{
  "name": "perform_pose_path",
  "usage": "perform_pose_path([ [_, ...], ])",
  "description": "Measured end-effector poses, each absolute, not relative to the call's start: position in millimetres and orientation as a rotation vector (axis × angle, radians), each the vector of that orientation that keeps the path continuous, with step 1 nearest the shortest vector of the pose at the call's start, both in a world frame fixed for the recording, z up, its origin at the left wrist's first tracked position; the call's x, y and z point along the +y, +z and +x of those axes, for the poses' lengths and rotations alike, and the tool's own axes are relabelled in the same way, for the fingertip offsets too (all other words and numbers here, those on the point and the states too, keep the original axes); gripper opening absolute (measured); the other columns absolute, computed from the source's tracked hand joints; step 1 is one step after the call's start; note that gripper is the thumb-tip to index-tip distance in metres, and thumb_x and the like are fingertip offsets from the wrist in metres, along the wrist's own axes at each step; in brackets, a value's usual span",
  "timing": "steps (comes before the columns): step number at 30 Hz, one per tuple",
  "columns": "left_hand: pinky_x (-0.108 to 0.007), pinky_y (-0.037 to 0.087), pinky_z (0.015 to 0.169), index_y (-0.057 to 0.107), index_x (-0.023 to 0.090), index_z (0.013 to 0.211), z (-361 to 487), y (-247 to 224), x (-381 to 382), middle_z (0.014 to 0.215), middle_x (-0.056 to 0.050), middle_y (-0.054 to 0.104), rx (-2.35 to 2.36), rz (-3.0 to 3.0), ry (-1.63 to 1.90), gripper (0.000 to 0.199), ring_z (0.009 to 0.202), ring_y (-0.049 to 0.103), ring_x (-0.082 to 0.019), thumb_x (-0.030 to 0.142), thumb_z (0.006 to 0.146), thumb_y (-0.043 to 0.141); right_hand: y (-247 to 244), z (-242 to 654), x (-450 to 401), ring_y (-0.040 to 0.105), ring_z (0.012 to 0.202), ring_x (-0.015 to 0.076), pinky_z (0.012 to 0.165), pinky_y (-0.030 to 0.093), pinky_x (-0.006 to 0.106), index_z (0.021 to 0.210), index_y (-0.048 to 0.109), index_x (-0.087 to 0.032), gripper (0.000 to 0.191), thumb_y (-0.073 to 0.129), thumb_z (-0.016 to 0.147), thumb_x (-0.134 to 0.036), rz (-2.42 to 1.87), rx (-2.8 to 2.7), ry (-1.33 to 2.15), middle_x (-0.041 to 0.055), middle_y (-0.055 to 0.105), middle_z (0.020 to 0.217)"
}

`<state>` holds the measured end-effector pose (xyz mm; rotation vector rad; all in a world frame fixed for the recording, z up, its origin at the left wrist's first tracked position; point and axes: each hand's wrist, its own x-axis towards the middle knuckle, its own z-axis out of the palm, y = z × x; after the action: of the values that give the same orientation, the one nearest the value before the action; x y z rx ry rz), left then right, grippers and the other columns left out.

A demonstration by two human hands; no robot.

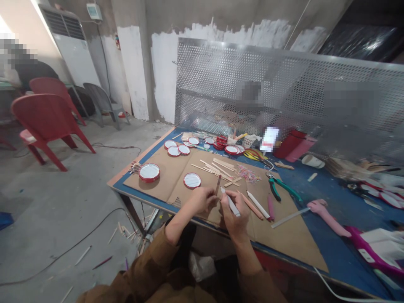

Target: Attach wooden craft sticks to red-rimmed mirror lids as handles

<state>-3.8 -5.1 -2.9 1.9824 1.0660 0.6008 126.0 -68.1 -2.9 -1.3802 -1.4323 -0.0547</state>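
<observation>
My left hand (206,200) pinches a flat wooden stick (219,182) with a brown upper part, held upright over the cardboard. Closed around a white marker pen (232,203), my right hand (235,214) keeps its tip close to the stick; whether they touch I cannot tell. Ahead of my left hand lies a round red-rimmed disc (192,180) with a pale face. A thicker one (149,172) with thin sticks at its side sits farther left. Loose wooden sticks (221,168) lie beyond my hands. Right of my right hand are a white pen (258,205) and a pink marker (270,207).
Green-handled pliers (282,187) and a pink glue gun (328,216) lie to the right. Red-rimmed lids (232,150), a lit phone (269,139) and a red bottle (289,143) stand near the perforated metal panel (221,75). Red chairs (53,124) and a seated person are at left.
</observation>
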Motion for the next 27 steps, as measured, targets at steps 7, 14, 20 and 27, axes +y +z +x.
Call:
perform_pose_path([
  [7, -0.017, 0.036, 0.052, 0.061, 0.015, 0.075, -3.1, -2.5, -5.3, 0.054, 0.003, 0.055, 1.058, 1.980, 0.633, 0.015, 0.051, 0.050, -0.009, 0.023, 0.081, 0.050, -1.0, 125.2, -68.6, 0.062, 0.061, 0.0145, 0.057, 0.049, 0.025, 0.089, 0.060, -0.018, 0.013, 0.053, 0.085, -0.029, -1.333, -1.497, -0.050, 0.0015, 0.066, 0.072],
  [14, -0.017, 0.037, 0.052, 0.061, 0.015, 0.075, -3.2, -2.1, -5.2, 0.055, 0.003, 0.057, 1.067, 1.980, 0.613, 0.017, 0.053, 0.051, -0.010, 0.025, 0.082, 0.049, -3.7, 126.6, -68.0, 0.062, 0.063, 0.0151, 0.058, 0.050, 0.026, 0.087, 0.059, -0.018, 0.015, 0.052, 0.086, -0.031, -1.363, -1.422, -0.047, 0.0023, 0.065, 0.072],
  [20, -0.018, 0.038, 0.054, 0.061, 0.015, 0.075, -3.5, -2.1, -5.5, 0.054, 0.002, 0.056, 1.058, 1.990, 0.641, 0.016, 0.054, 0.052, -0.011, 0.024, 0.082, 0.049, -2.9, 125.8, -67.6, 0.061, 0.060, 0.0145, 0.057, 0.049, 0.025, 0.088, 0.059, -0.018, 0.014, 0.052, 0.086, -0.030, -1.353, -1.508, -0.094, 0.0016, 0.065, 0.070],
  [27, -0.017, 0.036, 0.050, 0.060, 0.015, 0.073, -3.5, -1.7, -5.8, 0.054, 0.003, 0.056, 1.059, 1.963, 0.633, 0.016, 0.049, 0.050, -0.009, 0.024, 0.082, 0.050, -3.9, 126.2, -68.7, 0.062, 0.062, 0.0147, 0.058, 0.050, 0.025, 0.088, 0.059, -0.018, 0.013, 0.053, 0.086, -0.030, -1.339, -1.457, -0.061, 0.0019, 0.065, 0.072],
])
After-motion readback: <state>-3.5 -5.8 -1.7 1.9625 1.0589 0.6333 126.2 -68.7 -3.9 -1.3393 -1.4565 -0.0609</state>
